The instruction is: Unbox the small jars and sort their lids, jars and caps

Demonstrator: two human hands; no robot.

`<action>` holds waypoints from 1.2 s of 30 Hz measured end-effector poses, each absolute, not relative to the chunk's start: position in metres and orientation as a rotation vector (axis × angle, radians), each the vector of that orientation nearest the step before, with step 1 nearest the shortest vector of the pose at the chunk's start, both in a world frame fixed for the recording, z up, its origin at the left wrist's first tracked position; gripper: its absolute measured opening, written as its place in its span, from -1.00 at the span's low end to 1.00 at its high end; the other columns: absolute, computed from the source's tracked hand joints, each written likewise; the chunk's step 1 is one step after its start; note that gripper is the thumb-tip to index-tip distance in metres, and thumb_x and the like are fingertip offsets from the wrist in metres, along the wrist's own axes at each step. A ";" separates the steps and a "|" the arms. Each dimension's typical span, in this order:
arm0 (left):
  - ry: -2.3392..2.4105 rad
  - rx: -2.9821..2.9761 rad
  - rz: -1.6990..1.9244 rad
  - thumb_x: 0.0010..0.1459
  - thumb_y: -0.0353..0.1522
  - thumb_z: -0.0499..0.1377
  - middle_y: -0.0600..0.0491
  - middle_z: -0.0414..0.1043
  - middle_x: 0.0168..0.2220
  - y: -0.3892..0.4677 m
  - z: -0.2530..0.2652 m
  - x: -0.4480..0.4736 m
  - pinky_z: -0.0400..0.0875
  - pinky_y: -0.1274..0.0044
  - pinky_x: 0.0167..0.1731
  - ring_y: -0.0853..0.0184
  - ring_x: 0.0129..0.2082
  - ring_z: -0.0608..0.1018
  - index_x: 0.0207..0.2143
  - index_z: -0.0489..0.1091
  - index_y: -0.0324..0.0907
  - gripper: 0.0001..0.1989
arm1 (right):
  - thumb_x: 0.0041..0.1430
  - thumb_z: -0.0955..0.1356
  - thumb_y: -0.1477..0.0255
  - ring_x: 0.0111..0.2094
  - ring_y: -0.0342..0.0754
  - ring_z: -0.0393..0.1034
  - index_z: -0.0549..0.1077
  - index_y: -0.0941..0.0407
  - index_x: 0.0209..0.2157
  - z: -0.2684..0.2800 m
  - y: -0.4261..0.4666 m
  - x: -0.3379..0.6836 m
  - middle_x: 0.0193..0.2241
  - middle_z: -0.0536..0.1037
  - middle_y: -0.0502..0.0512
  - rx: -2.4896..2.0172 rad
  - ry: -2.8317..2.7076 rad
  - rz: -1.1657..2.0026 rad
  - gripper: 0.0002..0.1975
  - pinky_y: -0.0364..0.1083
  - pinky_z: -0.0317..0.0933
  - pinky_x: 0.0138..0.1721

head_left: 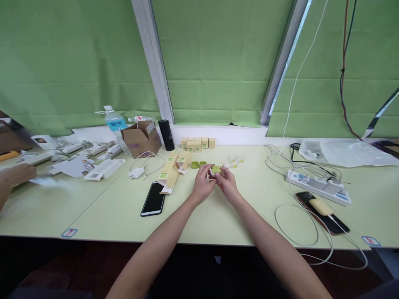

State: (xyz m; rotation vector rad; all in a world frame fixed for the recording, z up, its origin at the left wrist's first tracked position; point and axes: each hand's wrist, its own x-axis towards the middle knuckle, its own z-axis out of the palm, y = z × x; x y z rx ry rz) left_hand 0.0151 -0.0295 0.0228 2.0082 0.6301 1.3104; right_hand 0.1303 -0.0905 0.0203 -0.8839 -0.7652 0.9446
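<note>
small green-and-white piece | lime-green on top, whitish along the lower left edge | green face upward | held between left hand and right hand, partly covered | finer detail too small to tell

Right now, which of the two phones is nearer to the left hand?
The phone beside the open cream boxes is nearer; the other phone lies beyond the right hand, near the power strip, with a yellow case on top.

The green piece at centre looked plastic, the box left of centre matt cardboard, the lower-left phone screen smooth.
</note>
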 end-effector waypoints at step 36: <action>0.631 2.097 1.217 0.38 -0.27 0.05 -0.08 0.58 -0.10 -0.026 0.021 0.008 0.56 0.43 -0.16 0.26 -0.19 0.63 0.04 0.46 -0.16 -0.69 | 0.42 0.22 0.37 0.00 0.11 0.48 0.37 0.07 0.17 0.016 -0.106 0.145 0.06 0.45 0.31 -1.476 -1.659 -0.340 -0.65 0.02 0.52 -0.23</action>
